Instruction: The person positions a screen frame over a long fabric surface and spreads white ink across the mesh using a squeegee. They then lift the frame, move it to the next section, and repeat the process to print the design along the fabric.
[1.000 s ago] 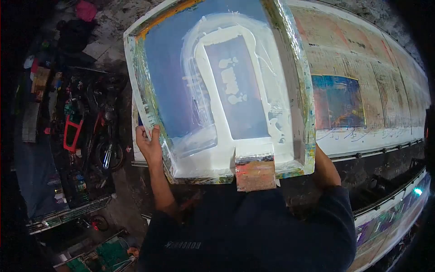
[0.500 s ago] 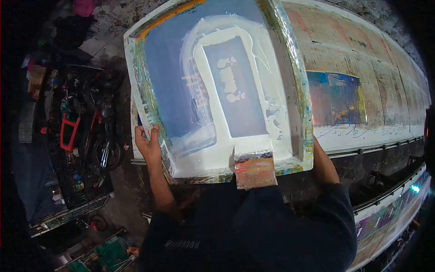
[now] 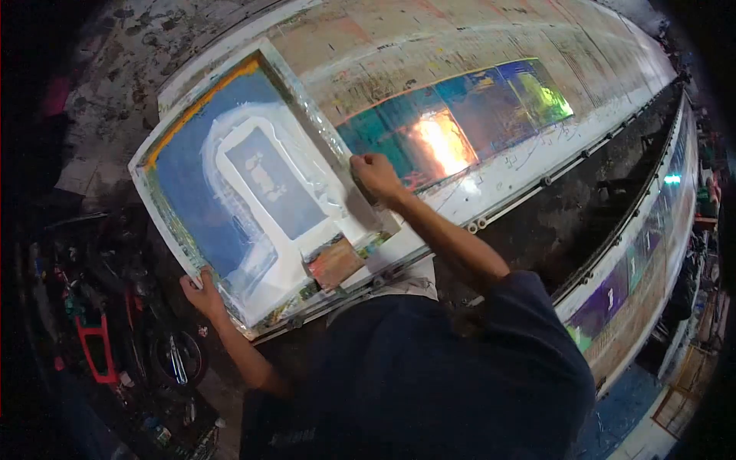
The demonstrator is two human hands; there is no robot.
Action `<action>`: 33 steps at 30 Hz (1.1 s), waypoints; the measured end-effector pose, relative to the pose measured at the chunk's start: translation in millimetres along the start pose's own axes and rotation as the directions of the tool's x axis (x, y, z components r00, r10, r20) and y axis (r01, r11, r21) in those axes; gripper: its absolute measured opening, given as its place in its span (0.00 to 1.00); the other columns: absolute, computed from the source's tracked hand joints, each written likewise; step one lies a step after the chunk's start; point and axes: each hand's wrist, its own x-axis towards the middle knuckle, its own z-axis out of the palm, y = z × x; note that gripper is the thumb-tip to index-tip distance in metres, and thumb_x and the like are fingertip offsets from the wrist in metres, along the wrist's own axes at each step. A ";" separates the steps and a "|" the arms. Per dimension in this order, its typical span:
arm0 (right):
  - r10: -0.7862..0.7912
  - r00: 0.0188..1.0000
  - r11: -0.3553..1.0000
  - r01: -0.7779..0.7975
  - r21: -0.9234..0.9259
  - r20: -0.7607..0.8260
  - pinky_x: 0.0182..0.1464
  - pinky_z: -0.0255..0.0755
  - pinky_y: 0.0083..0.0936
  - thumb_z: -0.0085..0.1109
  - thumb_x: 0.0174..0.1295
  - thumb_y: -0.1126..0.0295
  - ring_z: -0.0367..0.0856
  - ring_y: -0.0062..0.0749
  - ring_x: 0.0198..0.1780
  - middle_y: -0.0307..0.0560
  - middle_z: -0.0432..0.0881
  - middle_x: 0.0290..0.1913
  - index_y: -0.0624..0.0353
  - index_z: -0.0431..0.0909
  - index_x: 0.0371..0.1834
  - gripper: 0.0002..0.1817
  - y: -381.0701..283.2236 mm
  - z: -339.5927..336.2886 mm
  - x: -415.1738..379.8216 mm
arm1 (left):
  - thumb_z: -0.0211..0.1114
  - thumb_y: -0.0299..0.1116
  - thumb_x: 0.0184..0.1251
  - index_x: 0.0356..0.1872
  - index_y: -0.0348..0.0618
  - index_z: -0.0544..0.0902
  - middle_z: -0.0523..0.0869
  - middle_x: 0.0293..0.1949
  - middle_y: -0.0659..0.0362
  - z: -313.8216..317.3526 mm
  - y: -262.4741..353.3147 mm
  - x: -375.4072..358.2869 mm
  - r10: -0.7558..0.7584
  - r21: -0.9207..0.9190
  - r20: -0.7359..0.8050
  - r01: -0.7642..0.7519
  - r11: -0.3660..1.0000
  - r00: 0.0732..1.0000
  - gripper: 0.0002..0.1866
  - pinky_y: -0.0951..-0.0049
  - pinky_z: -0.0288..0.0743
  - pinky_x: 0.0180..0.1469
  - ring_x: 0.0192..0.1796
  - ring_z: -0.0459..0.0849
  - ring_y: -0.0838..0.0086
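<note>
A framed screen (image 3: 176,207) with blue mesh and white ink around a pale rectangle lies on the left end of the long table. My left hand (image 3: 202,295) grips its lower left edge, thumb on top. At the right edge of the frame is my right hand (image 3: 373,176), fingers closed around the rim. A squeegee (image 3: 335,263) with a stained wooden handle rests in the white ink at the frame's near side.
The long stained table (image 3: 552,23) bears a row of glossy coloured sheets (image 3: 491,107). Another long table (image 3: 640,307) with purple sheets stands at the right. A motorcycle (image 3: 180,360) and a red frame part (image 3: 97,349) are at the lower left.
The framed screen has gone down and left onto the table, both hands still at its edges. More coloured sheets now show. My right hand has come into view on the frame's right side.
</note>
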 end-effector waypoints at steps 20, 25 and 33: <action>0.061 0.932 0.997 -0.075 -0.025 -0.357 0.61 0.76 0.47 0.59 0.66 0.61 0.85 0.62 0.55 0.68 0.87 0.52 0.69 0.82 0.58 0.24 100.6 82.0 -34.0 | 0.69 0.26 0.68 0.44 0.31 0.74 0.81 0.40 0.49 33.9 -63.7 3.1 -0.110 0.111 0.163 0.093 0.989 0.981 0.13 0.60 0.75 0.51 0.43 0.80 0.63; 0.019 0.944 1.000 -0.022 -0.005 -0.328 0.57 0.78 0.43 0.61 0.64 0.63 0.87 0.59 0.53 0.68 0.88 0.48 0.70 0.85 0.52 0.21 79.3 73.0 -38.5 | 0.70 0.27 0.67 0.38 0.33 0.73 0.77 0.36 0.55 38.1 -70.1 5.2 -0.126 0.161 0.153 0.101 0.982 0.980 0.12 0.63 0.72 0.47 0.41 0.76 0.68; 0.128 0.988 0.850 -0.155 0.503 0.089 0.32 0.69 0.31 0.54 0.74 0.50 0.78 0.26 0.33 0.41 0.82 0.33 0.58 0.83 0.33 0.23 50.1 14.5 -28.1 | 0.70 0.30 0.70 0.36 0.38 0.73 0.75 0.34 0.62 27.4 -47.9 15.5 -0.133 -0.108 0.248 0.164 0.980 0.959 0.12 0.70 0.69 0.44 0.39 0.72 0.75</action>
